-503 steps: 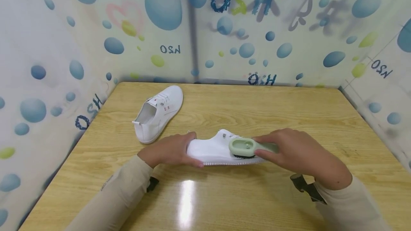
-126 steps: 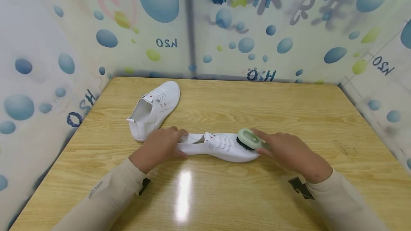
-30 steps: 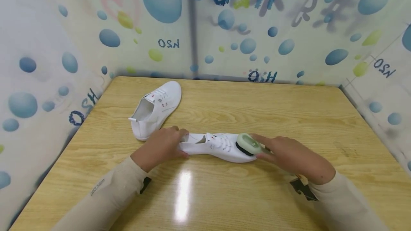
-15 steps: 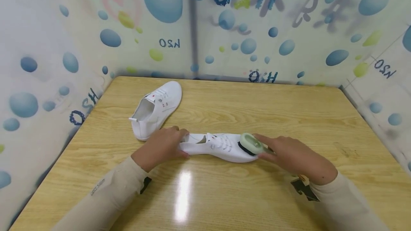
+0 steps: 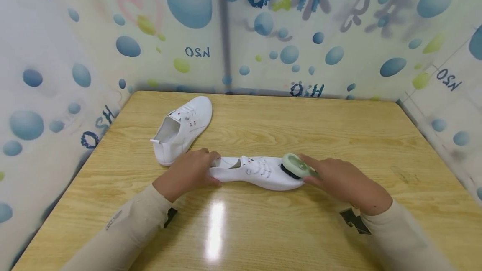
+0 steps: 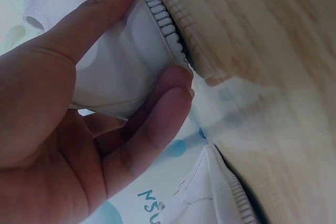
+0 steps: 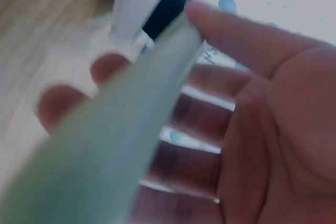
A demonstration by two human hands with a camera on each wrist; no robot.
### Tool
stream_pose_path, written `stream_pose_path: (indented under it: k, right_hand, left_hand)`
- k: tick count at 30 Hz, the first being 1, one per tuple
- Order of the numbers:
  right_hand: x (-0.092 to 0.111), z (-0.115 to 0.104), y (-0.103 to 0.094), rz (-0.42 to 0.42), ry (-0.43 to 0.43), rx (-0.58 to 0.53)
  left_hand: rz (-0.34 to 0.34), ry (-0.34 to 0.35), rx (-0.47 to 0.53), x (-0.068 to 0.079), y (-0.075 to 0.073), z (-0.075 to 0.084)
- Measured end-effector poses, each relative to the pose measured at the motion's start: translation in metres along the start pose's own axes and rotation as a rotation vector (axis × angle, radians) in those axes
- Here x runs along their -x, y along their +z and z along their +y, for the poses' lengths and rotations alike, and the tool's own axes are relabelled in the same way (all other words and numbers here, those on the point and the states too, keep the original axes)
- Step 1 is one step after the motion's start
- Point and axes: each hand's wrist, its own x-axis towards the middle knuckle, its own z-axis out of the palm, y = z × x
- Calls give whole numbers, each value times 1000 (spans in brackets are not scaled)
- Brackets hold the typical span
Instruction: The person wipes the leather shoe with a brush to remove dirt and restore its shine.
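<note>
A white lace-up shoe (image 5: 271,179) lies sole down on the table, its toe to the right in the head view. My left hand (image 5: 190,173) grips its heel, thumb on one side and fingers round the back, as the left wrist view shows with the ribbed sole edge (image 6: 160,17). A pale green brush (image 5: 295,165) with black bristles (image 5: 289,172) sits on the toe of the shoe. My right hand (image 5: 340,181) holds this brush by its handle (image 7: 113,124), with thumb and fingers curled round it in the right wrist view.
A second white shoe (image 5: 184,131) stands behind my left hand at the back left of the wooden table (image 5: 301,229). Walls covered with a printed sheet (image 5: 241,32) close in the table's back and both sides.
Earlier the shoe was tipped to show its side, with the brush on it; now its laced top faces up. In the last second the brush shifts slightly along the toe.
</note>
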Motion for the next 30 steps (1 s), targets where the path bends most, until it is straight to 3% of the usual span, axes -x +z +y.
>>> stream_pose_path:
  k: [5,11,15,20,30]
  right_hand:
    - [3,3,-3,-61,-22,-79]
    - [-4,-3,6,17,-71,-41]
    - [-3,-4,6,36,-35,1]
    - [3,2,2,-23,-11,-11]
    - [2,3,-2,-15,-39,-32]
  left_hand:
    - [1,6,2,-1,1,0]
    - [15,11,7,0,1,0]
    - [9,10,5,0,1,-1]
    - [-4,2,19,-1,2,-1]
    - [-138,-67,320,-5,-7,-24]
